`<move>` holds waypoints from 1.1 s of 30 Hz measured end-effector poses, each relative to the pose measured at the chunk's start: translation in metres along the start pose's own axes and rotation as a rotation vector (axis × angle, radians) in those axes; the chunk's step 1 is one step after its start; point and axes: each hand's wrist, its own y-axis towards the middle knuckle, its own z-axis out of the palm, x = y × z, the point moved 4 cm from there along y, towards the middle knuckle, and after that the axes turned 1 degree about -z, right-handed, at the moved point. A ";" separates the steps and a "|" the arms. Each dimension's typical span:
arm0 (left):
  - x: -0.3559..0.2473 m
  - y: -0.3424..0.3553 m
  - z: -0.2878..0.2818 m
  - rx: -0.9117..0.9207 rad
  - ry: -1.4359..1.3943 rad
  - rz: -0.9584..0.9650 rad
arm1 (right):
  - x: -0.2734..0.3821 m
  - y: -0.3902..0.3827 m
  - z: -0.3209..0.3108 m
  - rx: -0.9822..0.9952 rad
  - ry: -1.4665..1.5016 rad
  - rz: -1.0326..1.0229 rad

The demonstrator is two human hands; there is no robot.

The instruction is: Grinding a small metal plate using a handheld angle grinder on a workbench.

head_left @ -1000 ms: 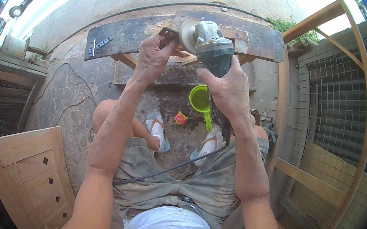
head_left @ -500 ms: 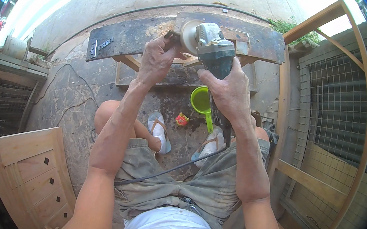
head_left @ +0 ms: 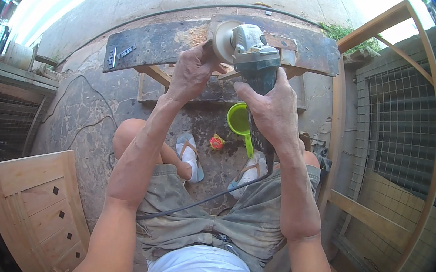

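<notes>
I hold an angle grinder (head_left: 250, 50) with a grey head and dark green body above a dark, worn workbench plank (head_left: 159, 42). My right hand (head_left: 270, 110) is wrapped around the grinder's body. My left hand (head_left: 193, 70) grips the side of the head next to the pale sanding disc (head_left: 223, 39). The disc stands on edge over sawdust and a small wooden piece (head_left: 289, 42) on the plank. The black power cord (head_left: 204, 199) runs from the grinder down across my lap.
A green plastic scoop (head_left: 241, 122) and a small red-orange item (head_left: 217, 142) lie on the concrete by my sandalled feet. A panelled wooden door (head_left: 35, 206) leans at lower left. Wire-mesh wooden frames (head_left: 393, 130) stand at right. Small metal hinges (head_left: 119, 54) rest on the plank's left end.
Both hands with the grinder have stayed nearly in place over the plank; the view has shifted slightly.
</notes>
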 end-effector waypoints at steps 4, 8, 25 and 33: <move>-0.001 -0.001 0.000 0.007 -0.010 0.011 | 0.004 -0.002 0.000 0.001 0.005 0.008; 0.000 0.000 -0.004 -0.007 -0.032 0.009 | -0.002 0.001 0.000 0.008 -0.018 0.034; -0.009 0.000 -0.016 -0.059 -0.161 -0.003 | -0.015 0.005 -0.011 -0.027 -0.111 0.073; 0.011 -0.002 -0.017 -0.001 -0.499 -0.209 | -0.037 0.010 -0.042 -0.189 -0.014 0.088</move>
